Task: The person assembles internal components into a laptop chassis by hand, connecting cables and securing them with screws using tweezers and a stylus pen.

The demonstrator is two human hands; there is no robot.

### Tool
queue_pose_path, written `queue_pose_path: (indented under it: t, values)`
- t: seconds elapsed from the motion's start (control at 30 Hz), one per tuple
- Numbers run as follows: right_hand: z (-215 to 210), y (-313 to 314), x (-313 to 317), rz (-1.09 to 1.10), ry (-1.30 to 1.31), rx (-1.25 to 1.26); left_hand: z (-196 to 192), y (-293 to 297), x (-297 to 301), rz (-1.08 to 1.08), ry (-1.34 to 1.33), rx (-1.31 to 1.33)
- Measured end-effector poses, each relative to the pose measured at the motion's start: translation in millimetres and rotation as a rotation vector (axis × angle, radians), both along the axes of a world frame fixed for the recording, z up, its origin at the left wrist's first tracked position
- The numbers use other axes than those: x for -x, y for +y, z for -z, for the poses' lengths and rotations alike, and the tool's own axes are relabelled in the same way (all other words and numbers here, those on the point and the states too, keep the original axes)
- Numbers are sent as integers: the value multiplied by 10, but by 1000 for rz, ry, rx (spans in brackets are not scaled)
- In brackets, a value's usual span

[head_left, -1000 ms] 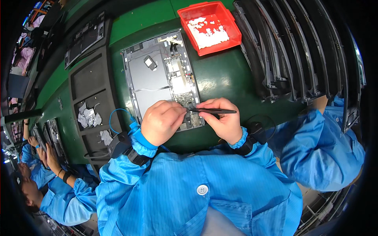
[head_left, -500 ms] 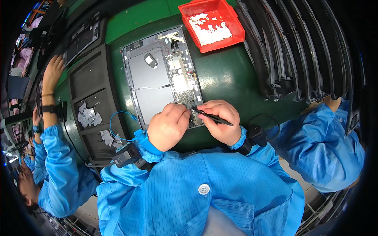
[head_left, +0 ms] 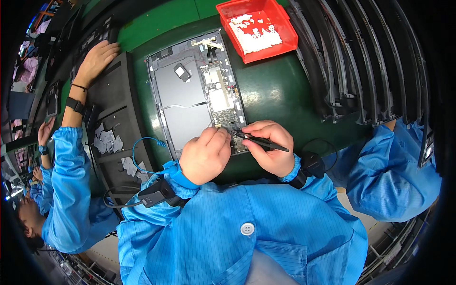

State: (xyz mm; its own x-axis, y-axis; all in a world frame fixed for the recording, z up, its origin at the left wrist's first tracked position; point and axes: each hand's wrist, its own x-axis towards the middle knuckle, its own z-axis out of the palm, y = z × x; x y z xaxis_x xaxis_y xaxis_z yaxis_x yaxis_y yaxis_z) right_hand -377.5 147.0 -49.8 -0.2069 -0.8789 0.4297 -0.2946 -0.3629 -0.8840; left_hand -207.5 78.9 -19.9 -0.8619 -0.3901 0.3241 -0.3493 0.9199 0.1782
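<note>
Right hand point(head_left: 276, 159) clamped on black tweezers point(head_left: 267, 143), tips over opened laptop's point(head_left: 183, 126) lower end, on green table point(head_left: 273, 90). Left hand point(head_left: 205, 156) bunched alongside; cannot tell if gripping. Black box's point(head_left: 185, 77) pale label too small to read.

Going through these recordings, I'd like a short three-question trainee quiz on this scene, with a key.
1. Which hand holds the black tweezers?
2. True or false: the red bin holds white pieces.
3. Fill in: the black tray with grey scraps lies to the ____ of the opened laptop, as the wearer sees it.

Key:
1. The right hand.
2. True.
3. Left.
</note>
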Motion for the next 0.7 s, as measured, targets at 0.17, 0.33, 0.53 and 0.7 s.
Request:
queue_pose_path:
  t: [0.17,0.33,0.53,0.7]
  values:
    - [-31,-16,-5,-1,-10,-38,-25,8,-16,6,13,17]
    - [-66,-40,-7,-22,92,40,-70,-1,9,-53,-16,-5]
    - [-93,-47,-25,-22,154,69,-20,-119,17,-30,141,-68]
    - [-31,-25,14,-1,39,56,19,-103,52,-3,90,-28]
